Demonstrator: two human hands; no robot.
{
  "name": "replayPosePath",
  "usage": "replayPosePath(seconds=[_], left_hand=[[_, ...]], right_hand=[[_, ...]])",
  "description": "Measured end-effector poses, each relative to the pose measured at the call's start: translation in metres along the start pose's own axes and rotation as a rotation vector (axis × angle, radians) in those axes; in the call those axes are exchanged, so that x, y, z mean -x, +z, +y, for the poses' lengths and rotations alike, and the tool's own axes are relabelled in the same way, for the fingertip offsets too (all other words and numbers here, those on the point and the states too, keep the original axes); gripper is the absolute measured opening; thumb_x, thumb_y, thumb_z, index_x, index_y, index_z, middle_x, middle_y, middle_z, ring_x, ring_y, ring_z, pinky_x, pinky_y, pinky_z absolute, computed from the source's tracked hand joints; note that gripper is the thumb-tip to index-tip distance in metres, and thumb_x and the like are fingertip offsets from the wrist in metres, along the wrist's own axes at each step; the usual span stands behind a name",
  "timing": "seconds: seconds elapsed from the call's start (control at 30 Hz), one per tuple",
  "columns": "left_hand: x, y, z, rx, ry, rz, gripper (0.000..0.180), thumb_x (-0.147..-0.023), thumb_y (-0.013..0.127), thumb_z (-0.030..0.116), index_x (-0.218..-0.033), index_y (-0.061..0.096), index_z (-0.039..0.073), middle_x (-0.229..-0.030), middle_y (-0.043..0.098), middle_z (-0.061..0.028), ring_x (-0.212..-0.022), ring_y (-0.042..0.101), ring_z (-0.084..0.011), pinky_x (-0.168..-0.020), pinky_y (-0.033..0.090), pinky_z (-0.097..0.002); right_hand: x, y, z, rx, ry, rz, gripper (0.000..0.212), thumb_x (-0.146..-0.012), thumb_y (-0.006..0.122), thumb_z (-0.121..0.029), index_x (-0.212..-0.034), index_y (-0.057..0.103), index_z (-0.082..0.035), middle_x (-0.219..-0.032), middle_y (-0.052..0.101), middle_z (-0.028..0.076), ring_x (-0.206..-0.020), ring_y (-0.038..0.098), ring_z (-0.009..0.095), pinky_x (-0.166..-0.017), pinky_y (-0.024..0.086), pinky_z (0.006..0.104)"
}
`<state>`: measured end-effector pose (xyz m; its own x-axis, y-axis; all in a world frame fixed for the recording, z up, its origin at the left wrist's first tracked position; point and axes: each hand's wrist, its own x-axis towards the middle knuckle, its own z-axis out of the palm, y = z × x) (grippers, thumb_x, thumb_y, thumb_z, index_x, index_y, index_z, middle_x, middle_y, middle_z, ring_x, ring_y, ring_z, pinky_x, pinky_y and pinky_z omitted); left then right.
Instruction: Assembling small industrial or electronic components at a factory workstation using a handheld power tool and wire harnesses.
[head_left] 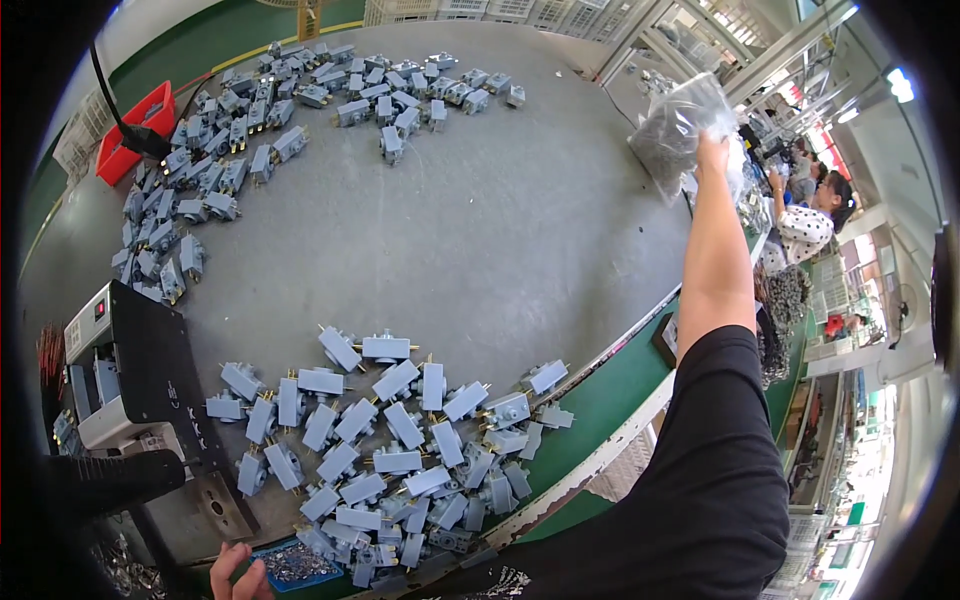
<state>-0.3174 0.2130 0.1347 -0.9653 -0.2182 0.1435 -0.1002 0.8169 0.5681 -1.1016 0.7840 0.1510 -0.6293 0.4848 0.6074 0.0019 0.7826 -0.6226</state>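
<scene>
My right arm reaches out to the far right of the table. At its end, my right hand (712, 158) is closed on the edge of a clear plastic bag (665, 135) with a mass of small dark parts in it. At the bottom left, only the fingers of my left hand (240, 575) show, slightly curled and apart, with nothing visible in them. Beside them is a blue tray (300, 565) of small metal parts. Many grey-blue box-shaped units with brass pins (397, 461) lie in a loose heap near me.
More such units (235, 175) spread along the table's (430, 250) far left. A black-and-white bench machine (135, 370) stands at the left, and a red bin (135, 135) behind it. Beyond the right edge, a person in a dotted top (803, 230) sits near cluttered benches.
</scene>
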Motion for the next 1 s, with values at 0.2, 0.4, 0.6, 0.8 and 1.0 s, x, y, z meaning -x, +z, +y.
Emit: replayPosePath(seconds=[0.2,0.4,0.6,0.8,1.0], left_hand=[[0.002,0.0,0.013,-0.046,-0.036,-0.016,0.03,-0.099,0.057,-0.006,-0.126,0.068,0.003,-0.134,0.064,-0.0177,-0.126,0.061,-0.0372,-0.104,0.048,-0.0428],[0.004,0.003,0.018,-0.053,-0.074,-0.027,0.031,-0.098,0.058,-0.007,-0.126,0.068,0.003,-0.133,0.065,-0.0178,-0.125,0.061,-0.0368,-0.104,0.048,-0.0419],[0.01,0.012,-0.005,0.033,-0.058,-0.038,0.031,-0.099,0.058,-0.007,-0.127,0.068,0.004,-0.134,0.064,-0.0181,-0.125,0.061,-0.0364,-0.104,0.049,-0.0415],[0.03,-0.005,0.013,-0.052,-0.249,0.066,0.029,-0.087,0.063,-0.011,-0.111,0.066,0.005,-0.121,0.065,-0.0178,-0.114,0.065,-0.0371,-0.103,0.05,-0.0489],[0.061,-0.071,-0.041,-0.232,0.023,0.283,0.028,-0.095,0.059,-0.006,-0.121,0.062,0.005,-0.125,0.064,-0.0206,-0.111,0.066,-0.0326,-0.099,0.052,-0.0396]], right_hand=[[0.049,0.02,0.024,0.101,-0.01,-0.119,0.119,-0.077,0.086,-0.028,-0.162,0.008,0.0,-0.158,0.037,0.027,-0.144,0.04,0.04,-0.118,0.036,0.0459],[0.09,0.027,0.06,-0.06,0.349,-0.41,0.103,-0.081,0.085,-0.03,-0.162,0.022,-0.013,-0.141,0.054,0.018,-0.12,0.057,0.034,-0.082,0.058,0.0514],[0.031,0.01,0.098,0.293,0.243,-0.193,0.102,-0.083,0.074,-0.057,-0.157,0.029,-0.004,-0.14,0.059,0.026,-0.128,0.059,0.044,-0.111,0.044,0.0505],[0.151,0.0,-0.016,0.043,-0.157,-0.103,0.099,-0.088,0.074,-0.045,-0.155,0.026,0.01,-0.155,0.036,0.035,-0.145,0.034,0.048,-0.121,0.031,0.0517],[0.286,-0.101,-0.167,-0.474,-0.419,-0.468,0.081,-0.098,0.068,-0.036,-0.153,0.031,0.009,-0.154,0.042,0.029,-0.139,0.048,0.037,-0.113,0.041,0.0464]])
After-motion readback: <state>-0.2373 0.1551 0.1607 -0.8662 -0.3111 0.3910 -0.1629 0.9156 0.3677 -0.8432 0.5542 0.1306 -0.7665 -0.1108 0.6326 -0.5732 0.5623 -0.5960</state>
